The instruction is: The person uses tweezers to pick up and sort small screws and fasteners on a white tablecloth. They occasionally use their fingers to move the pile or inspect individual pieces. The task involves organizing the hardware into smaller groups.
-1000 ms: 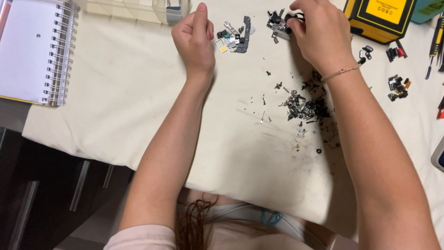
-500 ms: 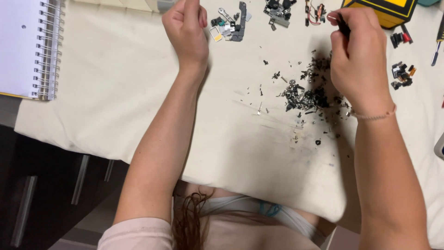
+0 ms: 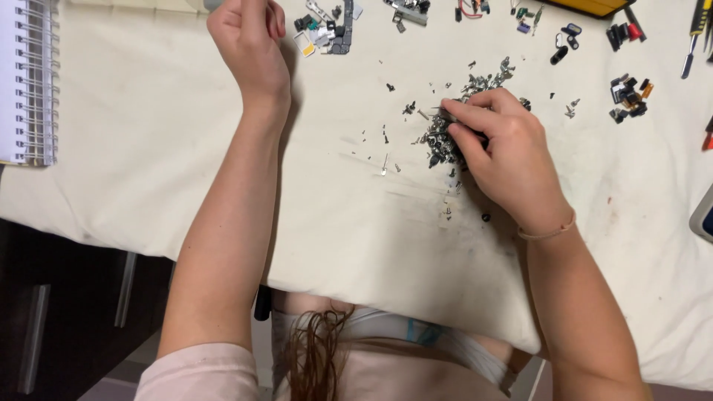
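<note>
My right hand [image 3: 509, 152] rests on the cream cloth [image 3: 148, 148] over a pile of small dark screws [image 3: 440, 145]. Its thumb and fingers pinch a thin dark metal tool [image 3: 444, 114] whose tip points left into the pile. More screws [image 3: 486, 76] trail up to the right, and a few lie loose [image 3: 385, 165] to the left. My left hand [image 3: 249, 44] is at the top edge, fingers curled into a fist, next to a cluster of small grey and black parts [image 3: 327, 30]. Nothing shows in its grasp.
A spiral notebook [image 3: 26, 82] lies at the far left. Small dark parts [image 3: 627, 93], red and black pieces [image 3: 624, 33] and tool handles [image 3: 694, 37] sit at the top right. A yellow case [image 3: 587, 6] shows at the top edge. The cloth's front edge overhangs near my body.
My right hand has come down and left from the top right onto the screw pile, tool still pinched. My left hand stayed near the top edge. The view has shifted slightly.
</note>
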